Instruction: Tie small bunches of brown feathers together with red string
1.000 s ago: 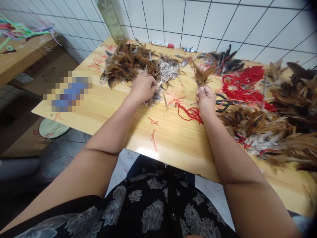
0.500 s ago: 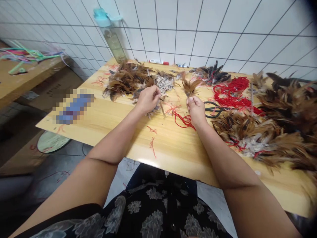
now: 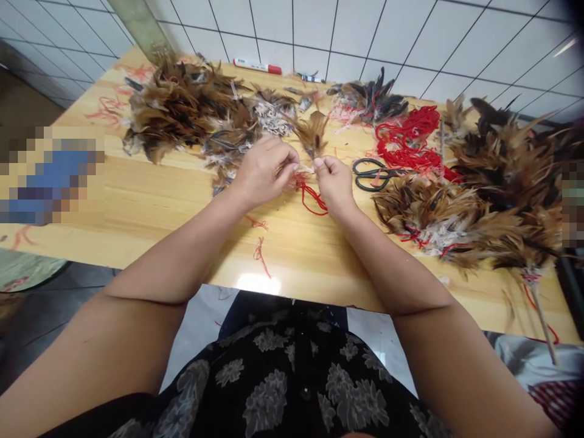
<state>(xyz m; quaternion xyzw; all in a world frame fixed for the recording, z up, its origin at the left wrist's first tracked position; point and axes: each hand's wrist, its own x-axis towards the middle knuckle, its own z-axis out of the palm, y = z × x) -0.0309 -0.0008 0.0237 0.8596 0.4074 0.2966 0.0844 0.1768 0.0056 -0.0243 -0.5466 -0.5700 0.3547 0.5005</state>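
Note:
Between thumb and fingers, my right hand [image 3: 336, 182] pinches a small bunch of brown feathers [image 3: 311, 135] by its base, the tips fanning upward. My left hand [image 3: 267, 167] is closed in a pinch close beside it, on a pale feather quill [image 3: 305, 168] that reaches toward the bunch. A loop of red string [image 3: 314, 204] hangs below my right hand. Black-handled scissors [image 3: 371, 175] lie just right of that hand, their blades partly hidden by feathers. Behind my left hand spreads a pile of brown feathers [image 3: 182, 112], with white quill ends [image 3: 274, 117] at its right.
Right of the scissors lie a red yarn skein [image 3: 410, 140] and a heap of tied feather bunches [image 3: 438, 207]. Dark feathers [image 3: 376, 97] and a red-capped marker [image 3: 257, 66] lie by the tiled wall. Red string scraps [image 3: 260, 255] dot the table; a blurred blue patch [image 3: 59, 179] is at left.
My hands have come together, the left bringing a feather to the bunch in the right. The view has shifted, showing more of the table's right end.

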